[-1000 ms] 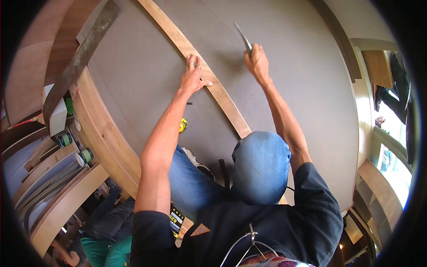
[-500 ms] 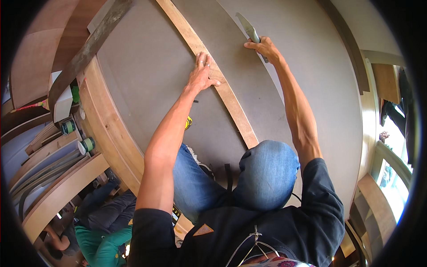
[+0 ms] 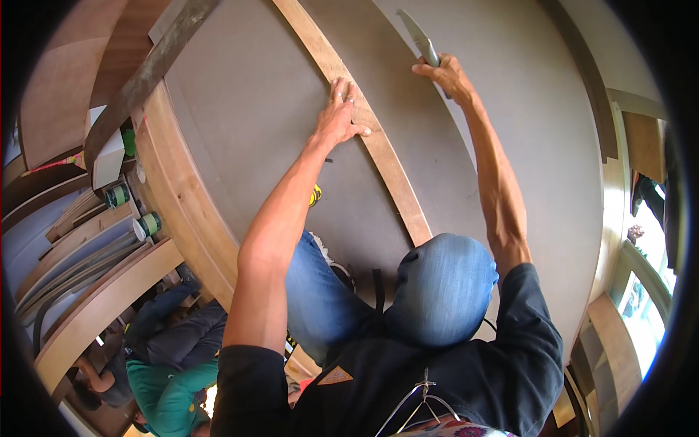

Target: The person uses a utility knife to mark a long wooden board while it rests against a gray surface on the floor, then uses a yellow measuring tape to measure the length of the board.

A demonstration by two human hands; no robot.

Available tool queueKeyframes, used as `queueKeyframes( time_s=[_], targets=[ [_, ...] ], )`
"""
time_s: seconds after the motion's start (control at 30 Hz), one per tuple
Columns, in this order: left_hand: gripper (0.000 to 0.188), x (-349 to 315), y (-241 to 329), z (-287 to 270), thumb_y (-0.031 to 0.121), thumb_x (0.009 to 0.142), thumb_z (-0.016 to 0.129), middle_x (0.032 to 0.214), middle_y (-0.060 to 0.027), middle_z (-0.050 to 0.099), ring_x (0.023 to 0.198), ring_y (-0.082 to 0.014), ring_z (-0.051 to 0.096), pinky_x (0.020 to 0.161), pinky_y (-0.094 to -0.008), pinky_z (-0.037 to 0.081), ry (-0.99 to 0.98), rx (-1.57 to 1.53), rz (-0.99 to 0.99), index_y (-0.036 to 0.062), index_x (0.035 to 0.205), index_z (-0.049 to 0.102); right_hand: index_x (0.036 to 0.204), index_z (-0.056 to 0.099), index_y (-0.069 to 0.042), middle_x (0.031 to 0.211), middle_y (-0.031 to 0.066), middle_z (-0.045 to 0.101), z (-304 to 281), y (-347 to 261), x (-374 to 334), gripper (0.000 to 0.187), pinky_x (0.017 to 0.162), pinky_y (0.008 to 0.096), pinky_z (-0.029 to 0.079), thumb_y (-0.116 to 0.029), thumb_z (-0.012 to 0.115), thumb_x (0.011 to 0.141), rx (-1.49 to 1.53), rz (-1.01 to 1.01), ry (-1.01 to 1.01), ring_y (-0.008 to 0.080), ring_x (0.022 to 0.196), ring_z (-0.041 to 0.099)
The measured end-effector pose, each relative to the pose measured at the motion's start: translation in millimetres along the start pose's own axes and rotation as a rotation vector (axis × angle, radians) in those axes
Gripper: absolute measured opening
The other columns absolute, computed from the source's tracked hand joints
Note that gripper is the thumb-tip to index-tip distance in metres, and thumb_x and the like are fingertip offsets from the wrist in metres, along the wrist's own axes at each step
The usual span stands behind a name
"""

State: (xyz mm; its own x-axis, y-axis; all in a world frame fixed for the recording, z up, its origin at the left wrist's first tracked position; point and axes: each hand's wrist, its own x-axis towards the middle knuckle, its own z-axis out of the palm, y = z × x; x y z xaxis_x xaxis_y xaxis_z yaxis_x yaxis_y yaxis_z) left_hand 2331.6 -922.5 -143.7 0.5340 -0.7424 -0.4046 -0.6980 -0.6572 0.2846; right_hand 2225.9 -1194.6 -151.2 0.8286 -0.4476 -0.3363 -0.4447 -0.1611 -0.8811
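Note:
My left hand (image 3: 340, 115) lies on a long wooden strip (image 3: 389, 167), its fingers stretched across the wood and its thumb spread at the near edge. The strip runs over a large grey-brown sheet (image 3: 255, 109), from the far edge down to my raised knee. My right hand (image 3: 448, 76) is closed round the handle of a knife-like tool (image 3: 419, 36) with a long, tapering grey blade; its exact kind is unclear. The blade points away from me, beside a pale curved line on the sheet. My fingers hide part of the handle.
A yellow-and-black tape measure (image 3: 315, 195) sits partly behind my left forearm. At left are a wooden beam (image 3: 175, 175), two green-and-white spools (image 3: 148, 226) and stacked bent strips (image 3: 80, 273). Another person in a green top (image 3: 164, 393) is at lower left. A bright window (image 3: 644, 306) stands right.
The whole view has shifted slightly, so the strip and sheet appear farther right. Both hands keep their places, the left on the strip, the right round the tool, whose blade still points away.

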Motion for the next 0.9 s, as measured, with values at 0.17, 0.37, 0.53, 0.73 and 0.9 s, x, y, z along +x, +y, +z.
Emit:
queueKeyframes(
  time_s=[0.17,0.37,0.53,0.73,0.9],
  targets=[
    [0.123,2.1,-3.9,-1.6,0.042,0.064,0.091,0.164,-0.0176,0.005,0.153,-0.0320,0.004,0.112,-0.0477,0.042,0.021,0.003,-0.008,0.0009,0.156,0.020,0.110,0.051,-0.004,0.081,0.0223,0.068,26.9,20.1,18.7,0.041,0.072,0.0510,0.050,-0.037,0.067,0.090,-0.225,-0.011,0.369,0.0384,0.080,0.068],
    [0.122,2.3,-0.1,-3.2,0.041,0.067,0.089,0.165,-0.0167,0.005,0.153,-0.0327,0.005,0.111,-0.0492,0.042,-0.016,-0.014,-0.018,0.0029,0.157,0.016,0.115,0.044,0.001,0.091,0.0316,0.068,121.2,-28.6,53.7,0.038,0.079,0.0575,0.052,-0.033,0.048,0.100,-0.390,-0.215,0.102,0.0476,0.090,0.067],
    [0.125,-4.3,0.4,-11.1,0.039,0.069,0.088,0.165,-0.0163,0.004,0.153,-0.0320,0.006,0.112,-0.0498,0.042,0.008,-0.042,-0.025,0.0058,0.158,0.008,0.113,0.045,0.002,0.095,0.0304,0.069,154.6,-58.3,72.4,0.038,0.083,0.0539,0.053,-0.033,0.041,0.101,-0.419,-0.182,-0.084,0.0465,0.093,0.067],
    [0.126,1.2,13.6,-18.1,0.036,0.067,0.090,0.164,-0.0177,0.002,0.152,-0.0334,0.010,0.118,-0.0449,0.036,-0.067,-0.092,-0.062,0.0046,0.158,0.008,0.111,0.046,0.001,0.092,0.0301,0.069,152.6,-52.6,71.6,0.030,0.080,0.0534,0.054,-0.026,0.047,0.098,-0.461,-0.183,-0.067,0.0471,0.090,0.068],
    [0.120,-3.1,-4.5,-6.1,0.034,0.066,0.091,0.165,-0.0118,0.002,0.153,-0.0299,0.007,0.107,-0.0557,0.045,0.008,-0.059,-0.022,0.0039,0.156,0.019,0.116,0.044,-0.001,0.078,0.0249,0.069,150.2,-4.9,-29.3,0.032,0.060,0.0531,0.056,-0.023,0.053,0.096,-0.576,-0.165,-0.082,0.0445,0.073,0.069]
  ],
)
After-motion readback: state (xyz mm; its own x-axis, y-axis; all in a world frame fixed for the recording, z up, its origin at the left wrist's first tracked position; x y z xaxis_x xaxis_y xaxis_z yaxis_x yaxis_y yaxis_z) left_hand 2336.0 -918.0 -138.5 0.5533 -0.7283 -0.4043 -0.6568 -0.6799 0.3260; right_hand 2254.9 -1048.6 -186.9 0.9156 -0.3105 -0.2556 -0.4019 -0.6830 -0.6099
